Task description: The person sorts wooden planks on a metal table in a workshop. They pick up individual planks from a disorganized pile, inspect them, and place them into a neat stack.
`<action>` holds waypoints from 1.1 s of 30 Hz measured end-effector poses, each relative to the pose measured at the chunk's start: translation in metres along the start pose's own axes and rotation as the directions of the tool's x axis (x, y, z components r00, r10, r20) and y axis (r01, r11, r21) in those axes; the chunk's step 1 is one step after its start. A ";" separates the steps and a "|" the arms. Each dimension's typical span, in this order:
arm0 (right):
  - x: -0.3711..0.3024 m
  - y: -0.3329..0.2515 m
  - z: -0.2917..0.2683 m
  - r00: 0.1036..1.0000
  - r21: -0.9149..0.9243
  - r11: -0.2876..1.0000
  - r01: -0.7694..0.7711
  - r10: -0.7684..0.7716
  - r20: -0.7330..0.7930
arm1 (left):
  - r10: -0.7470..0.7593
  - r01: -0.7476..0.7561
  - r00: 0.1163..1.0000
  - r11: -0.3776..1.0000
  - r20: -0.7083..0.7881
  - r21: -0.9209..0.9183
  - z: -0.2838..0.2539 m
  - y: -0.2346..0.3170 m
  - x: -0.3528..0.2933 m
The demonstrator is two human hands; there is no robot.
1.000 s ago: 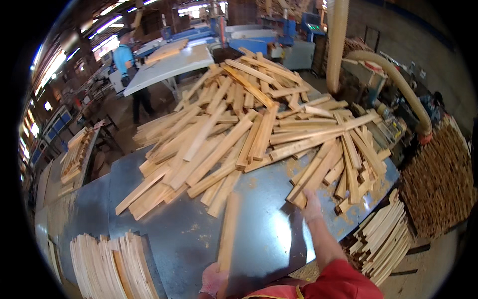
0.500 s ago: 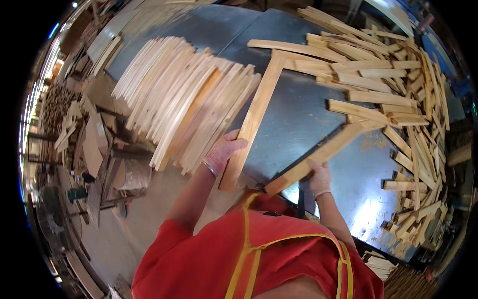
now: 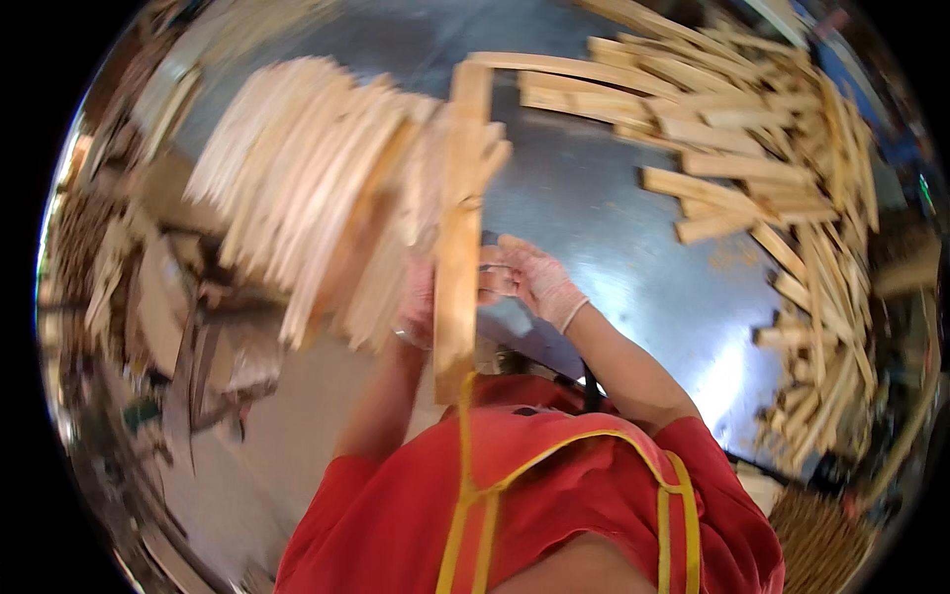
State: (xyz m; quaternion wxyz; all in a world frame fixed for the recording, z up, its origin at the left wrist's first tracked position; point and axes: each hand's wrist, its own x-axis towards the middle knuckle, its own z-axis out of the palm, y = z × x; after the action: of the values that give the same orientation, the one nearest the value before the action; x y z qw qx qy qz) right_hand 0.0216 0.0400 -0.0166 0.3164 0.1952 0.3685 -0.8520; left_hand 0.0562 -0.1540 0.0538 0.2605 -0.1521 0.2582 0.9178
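A long, pale wooden board stands out lengthwise in front of me, its far end over the table and its near end close to my chest. My left hand, in a light knitted glove, grips it from the left side, its fingers mostly behind the wood. Just right of the board is my gloved right hand, its fingers loosely bent and pointing toward the board's edge. No board shows within the right hand. Whether a second board lies behind the first cannot be made out.
A row of pale strips lies side by side on the left. Along the right and far side of the dark, shiny table is a jumbled pile of boards. A rack with wood scraps stands at far left.
The board in my left hand has swung more upright and moved left. The board my right hand held is no longer seen there. That hand has moved left, toward the other board.
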 end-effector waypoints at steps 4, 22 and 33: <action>-0.008 -0.030 -0.103 0.991 -0.287 0.955 0.079 -0.106 -0.079 | 0.078 0.098 0.974 0.707 -0.214 0.701 -0.005 0.025 0.027; -0.012 -0.322 -0.264 0.782 -0.748 -0.553 -0.367 -0.619 0.074 | 0.770 0.745 0.636 -0.599 -0.041 0.294 -0.071 0.105 0.004; -0.155 -0.214 -0.207 0.629 -0.988 -0.088 -0.129 -0.778 -0.012 | 0.043 -0.087 0.981 -0.770 0.187 0.632 0.101 -0.169 0.154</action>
State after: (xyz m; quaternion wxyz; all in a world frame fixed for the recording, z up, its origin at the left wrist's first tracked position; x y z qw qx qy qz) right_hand 0.0075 0.3701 0.0438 -0.0372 0.0789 0.9584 -0.2718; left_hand 0.0096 0.0866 0.0064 0.1459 0.2278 0.9579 0.0962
